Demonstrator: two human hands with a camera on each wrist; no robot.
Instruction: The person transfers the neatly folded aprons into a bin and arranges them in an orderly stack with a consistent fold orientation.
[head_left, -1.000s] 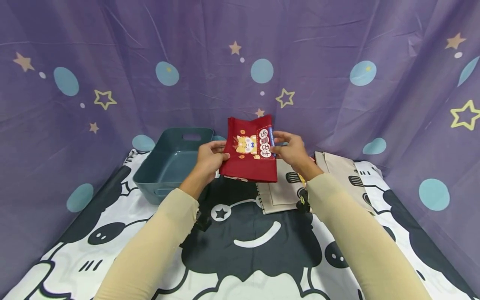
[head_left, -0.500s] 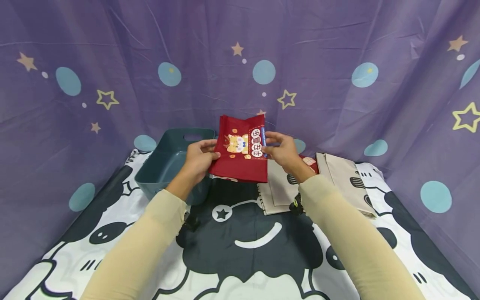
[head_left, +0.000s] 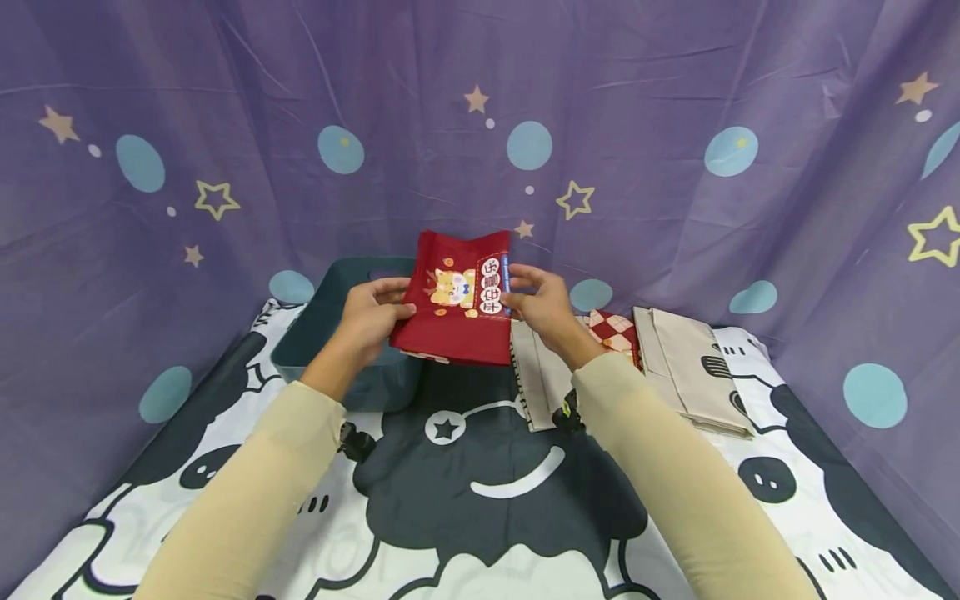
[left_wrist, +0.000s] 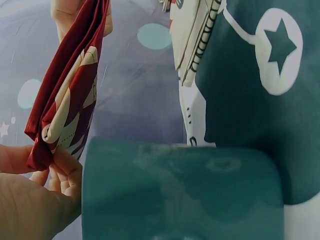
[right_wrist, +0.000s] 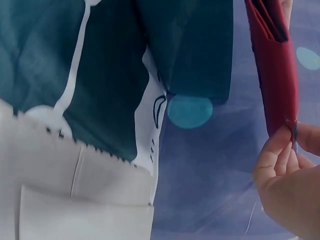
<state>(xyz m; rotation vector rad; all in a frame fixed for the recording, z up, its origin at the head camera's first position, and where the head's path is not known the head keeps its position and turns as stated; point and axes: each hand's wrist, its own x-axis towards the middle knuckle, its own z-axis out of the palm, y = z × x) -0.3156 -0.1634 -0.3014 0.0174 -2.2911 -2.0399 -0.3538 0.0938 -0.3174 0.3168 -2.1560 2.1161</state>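
A folded red cloth (head_left: 450, 333) with a cartoon animal and white lettering hangs in the air between both hands. My left hand (head_left: 371, 312) pinches its left edge, thumb on the front. At the opposite edge, by a blue strip, my right hand (head_left: 546, 310) pinches it between thumb and fingers. The left wrist view shows the cloth (left_wrist: 75, 85) edge-on, its layers stacked, with a red-and-cream diamond pattern on the back. In the right wrist view, thumb and fingers of the right hand (right_wrist: 287, 182) grip the cloth's lower end. Part of the teal bin (head_left: 330, 342) lies behind the left hand.
To the right lie a folded beige cloth (head_left: 538, 379), a red diamond-patterned cloth (head_left: 615, 332) and another folded beige cloth (head_left: 686, 367). A purple curtain (head_left: 645, 208) stands behind the table, which is covered by a black-and-white cartoon tablecloth (head_left: 510, 450).
Both hands have carried the red cloth to the left, so it now partly overlaps the bin. More of the diamond-patterned cloth at right has come into view.
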